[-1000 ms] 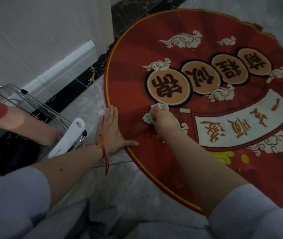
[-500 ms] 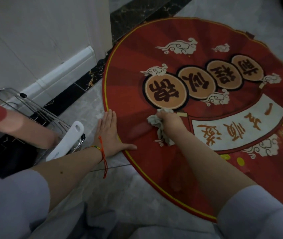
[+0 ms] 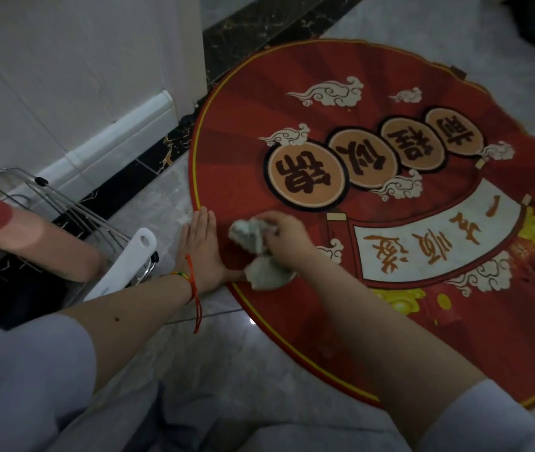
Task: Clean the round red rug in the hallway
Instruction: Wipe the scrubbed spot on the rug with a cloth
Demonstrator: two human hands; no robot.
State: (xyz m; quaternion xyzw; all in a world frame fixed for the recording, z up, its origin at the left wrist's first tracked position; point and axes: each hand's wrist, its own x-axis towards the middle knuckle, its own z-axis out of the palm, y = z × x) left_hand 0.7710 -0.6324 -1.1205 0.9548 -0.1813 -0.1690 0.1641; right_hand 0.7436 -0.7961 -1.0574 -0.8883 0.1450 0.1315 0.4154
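The round red rug (image 3: 390, 337) with a yellow border, white clouds and dark characters lies on the pale marble floor. My left hand (image 3: 199, 247) lies flat with straight fingers across the rug's left edge, thumb stretched onto the red. My right hand (image 3: 287, 241) grips a crumpled greyish-white cloth (image 3: 261, 256) and presses it on the rug just right of my left hand, below the largest orange circle. Part of the cloth bunches out under my wrist.
A wire rack (image 3: 73, 207) stands at the left by the white wall and skirting, holding a pink bottle with a red cap (image 3: 15, 230) and a white flat handle (image 3: 122, 262). A dark marble strip (image 3: 259, 24) borders the floor. My grey-clad knees fill the bottom.
My right hand has dragged the cloth leftward and toward me across the rug, ending beside my left hand. My left hand stays planted on the rug's edge.
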